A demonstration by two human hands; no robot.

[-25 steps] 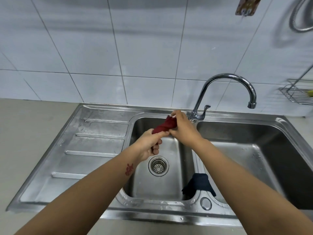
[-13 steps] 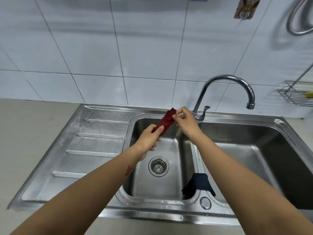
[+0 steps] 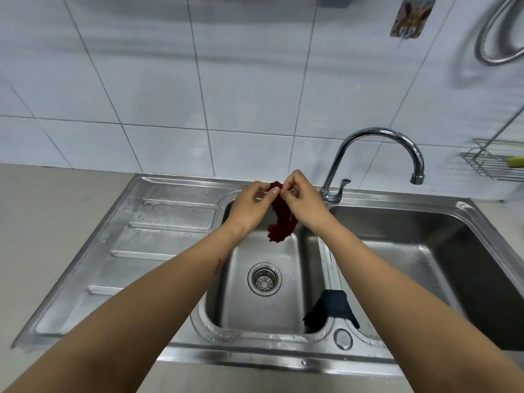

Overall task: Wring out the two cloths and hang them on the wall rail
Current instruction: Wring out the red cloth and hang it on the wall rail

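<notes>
A white tiled wall (image 3: 241,80) stands behind a grey counter (image 3: 42,222). Set into the counter is a stainless steel sink (image 3: 175,245) with a ribbed draining board on the left, a small basin in the middle and a bigger basin (image 3: 425,251) on the right. A curved chrome tap (image 3: 377,143) rises at the back, between the two basins, and its spout points over the right basin. At the right edge a wire rack (image 3: 493,165) is fixed on the wall, and a metal hose (image 3: 499,32) loops above it. A small decorated hook (image 3: 412,17) is stuck on a tile near the top.

Two bare forearms reach from below toward the small basin. The left hand (image 3: 249,205) and the right hand (image 3: 303,201) are close together above the back of this basin. Both are nearly closed, and each pinches the upper edge of the red cloth (image 3: 280,219) between thumb and fingertips. The cloth hangs down crumpled from the fingers, in the air over the basin, and it does not touch the bottom. Under it is the round drain strainer (image 3: 264,278). The dark blue cloth (image 3: 330,309) lies draped over the divider between the basins, near the front rim, well apart from the hands.
</notes>
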